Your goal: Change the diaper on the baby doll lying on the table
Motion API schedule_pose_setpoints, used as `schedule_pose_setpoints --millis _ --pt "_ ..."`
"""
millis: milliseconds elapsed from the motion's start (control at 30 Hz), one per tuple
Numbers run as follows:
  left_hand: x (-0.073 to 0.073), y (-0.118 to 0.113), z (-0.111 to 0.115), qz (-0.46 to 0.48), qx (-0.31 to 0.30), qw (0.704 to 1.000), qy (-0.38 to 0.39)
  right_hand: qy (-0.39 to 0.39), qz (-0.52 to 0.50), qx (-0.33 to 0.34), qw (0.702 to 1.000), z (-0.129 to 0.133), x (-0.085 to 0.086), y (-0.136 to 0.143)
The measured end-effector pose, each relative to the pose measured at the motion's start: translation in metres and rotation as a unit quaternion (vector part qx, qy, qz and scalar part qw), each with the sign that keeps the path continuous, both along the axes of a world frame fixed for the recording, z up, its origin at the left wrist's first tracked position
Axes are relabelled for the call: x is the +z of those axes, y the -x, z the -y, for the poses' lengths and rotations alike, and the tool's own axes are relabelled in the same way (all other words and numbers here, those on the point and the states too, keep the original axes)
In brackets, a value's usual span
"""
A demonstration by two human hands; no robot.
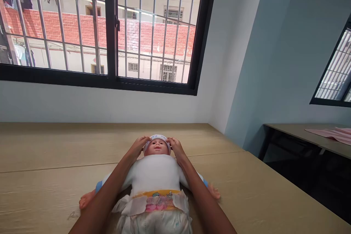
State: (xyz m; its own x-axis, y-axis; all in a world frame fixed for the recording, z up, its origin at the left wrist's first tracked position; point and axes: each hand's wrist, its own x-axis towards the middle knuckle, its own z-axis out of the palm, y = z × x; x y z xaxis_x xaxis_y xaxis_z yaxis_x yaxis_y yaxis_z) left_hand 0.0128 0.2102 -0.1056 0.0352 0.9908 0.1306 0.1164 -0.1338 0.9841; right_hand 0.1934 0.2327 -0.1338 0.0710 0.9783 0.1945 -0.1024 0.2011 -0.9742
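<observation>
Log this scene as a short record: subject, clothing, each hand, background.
Subject: baby doll, lying face up on the wooden table
Headwear: white cap with small markings
Lower body: diaper, tabs across its colourful front
Left hand: at the cap's left side, grip unclear
Right hand: at the cap's right side, grip unclear
Background: barred window beyond the table; second table at right, holding pink cloth

The doll's face [157, 148] looks smooth, plastic-like; its cap [158, 136], cloth. The diaper [159, 202] looks papery, the table [55, 146] matt wood
</observation>
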Motion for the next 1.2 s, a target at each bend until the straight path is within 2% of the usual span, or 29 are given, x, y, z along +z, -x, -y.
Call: schedule_pose_setpoints --millis 100,167,433,600,833,1033,1200 --pt "0.005 -0.007 -0.007 0.055 -0.052 0.997 0.006 -0.007 0.017 0.016 1.0 -0.005 0.008 0.005" --pt "0.008 -0.01 -0.011 0.059 -0.063 0.996 0.002 -0.015 0.031 0.022 0.999 -0.008 0.013 0.008" --pt "0.024 -0.01 -0.009 0.012 -0.057 0.998 -0.031 -0.023 0.083 0.065 0.994 -0.007 0.027 0.009" --pt "0.023 -0.001 -0.01 0.006 -0.065 0.998 -0.026 -0.024 0.08 0.057 0.995 -0.003 0.03 0.008" --pt "0.009 0.003 -0.02 0.038 -0.032 0.999 0.01 -0.02 0.048 0.007 0.999 -0.011 0.02 0.01" --pt "0.004 -0.007 -0.022 0.082 0.036 0.996 -0.018 -0.024 0.017 -0.035 0.999 -0.016 0.003 0.009" --pt "0.001 -0.014 -0.024 0.08 0.068 0.993 -0.047 -0.048 -0.013 -0.044 0.998 -0.018 -0.002 0.009"
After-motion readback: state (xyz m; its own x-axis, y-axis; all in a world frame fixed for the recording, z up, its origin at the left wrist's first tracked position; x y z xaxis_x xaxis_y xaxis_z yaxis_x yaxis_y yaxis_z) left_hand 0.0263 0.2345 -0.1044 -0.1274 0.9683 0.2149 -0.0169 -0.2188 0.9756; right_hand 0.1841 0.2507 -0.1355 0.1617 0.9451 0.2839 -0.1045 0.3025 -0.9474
